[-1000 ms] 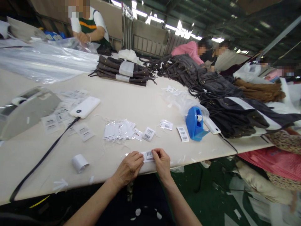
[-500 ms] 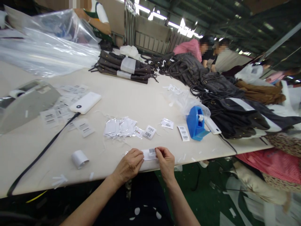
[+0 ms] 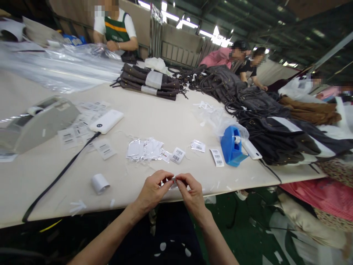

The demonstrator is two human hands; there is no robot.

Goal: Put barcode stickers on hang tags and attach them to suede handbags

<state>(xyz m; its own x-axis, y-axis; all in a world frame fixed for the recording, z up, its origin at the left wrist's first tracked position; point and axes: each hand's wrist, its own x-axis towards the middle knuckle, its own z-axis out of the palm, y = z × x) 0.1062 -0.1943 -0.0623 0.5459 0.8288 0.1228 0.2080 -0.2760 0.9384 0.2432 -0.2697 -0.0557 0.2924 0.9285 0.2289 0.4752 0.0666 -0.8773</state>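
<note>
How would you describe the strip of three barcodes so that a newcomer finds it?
On the pale table, find the blue dispenser. Just left of it lies a white strip. Unlike the nearest tag, it carries three barcodes in one column.

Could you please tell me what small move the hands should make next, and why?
Perhaps the right hand should ease back a little while the left hand steadies the small piece: both hands meet at it and hide most of it, so its surface can hardly be checked.
</note>
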